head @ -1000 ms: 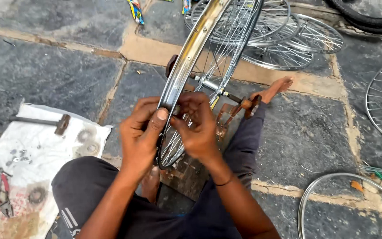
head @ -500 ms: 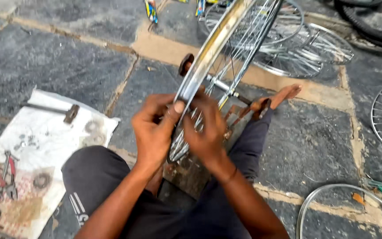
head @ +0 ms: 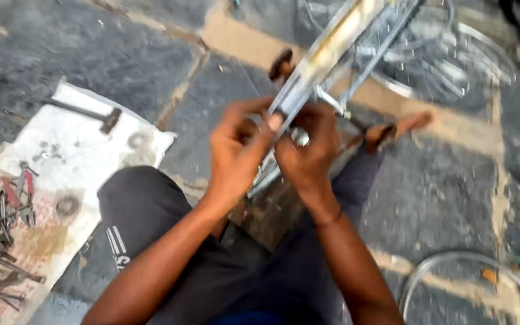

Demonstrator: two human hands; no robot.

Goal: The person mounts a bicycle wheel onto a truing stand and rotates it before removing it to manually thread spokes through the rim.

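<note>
Floor: grey stone paving [head: 61, 48] with sandy joints fills the frame behind everything.
Wheel rim: a shiny metal bicycle wheel rim [head: 332, 51] with thin spokes stands edge-on, running from the upper right of the frame down to the centre, where both hands meet on it.
Cloth: a stained white cloth [head: 73, 162] lies at the left of the frame, spread flat on the paving.
Spare rims: more spoked rims [head: 452, 66] lie flat at the upper right; another bare rim [head: 452, 265] curves through the lower right corner.
Left hand: the left hand [head: 236, 156] is closed around the rim's lower edge, thumb pressed against the metal.
Right hand: the right hand [head: 308, 150] is curled tight at the same spot, just beside the left, fingers pinching among the spokes; blur hides what sits between them.
Hammer: a hammer [head: 85, 113] rests at the cloth's upper edge.
Hand tools: red-handled pliers [head: 22, 192] and other rusty tools lie at the cloth's lower left.
</note>
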